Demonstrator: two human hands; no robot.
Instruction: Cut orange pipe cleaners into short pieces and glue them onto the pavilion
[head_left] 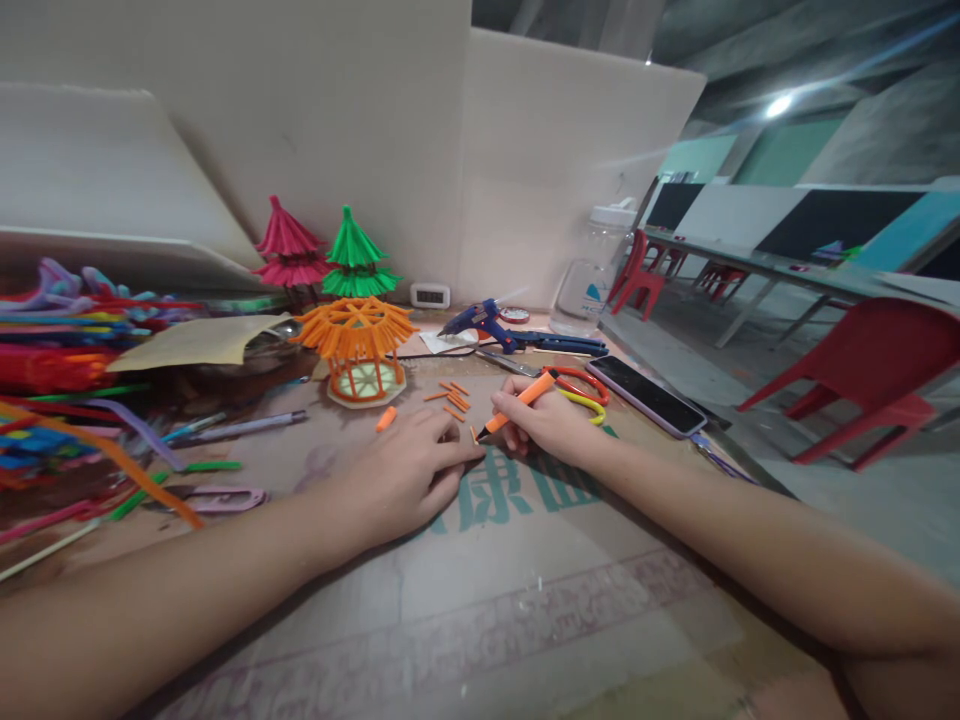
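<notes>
An orange marker [525, 400] is gripped in my right hand [551, 420], its dark tip slanting down to the left. The tip meets or nearly meets a small orange stick [473, 434]. My left hand [401, 465] rests on the tabletop with curled fingers, the index fingertip against that stick; how the other fingers hold it is hidden. Several short orange sticks [454, 395] lie loose just beyond my hands. The orange marker cap [386, 418] is beside my left knuckles. Behind it stands an orange pavilion model [356, 345] with a fringed roof on a pale base.
Pink [289, 245] and green [360, 255] tiered models stand behind. A blue glue gun [480, 320], scissors [577, 385], a phone [645, 395] and a clear bottle [589, 275] sit at back right. Colourful pipe cleaners [60, 370] crowd the left. Red chairs [862, 370] stand beyond.
</notes>
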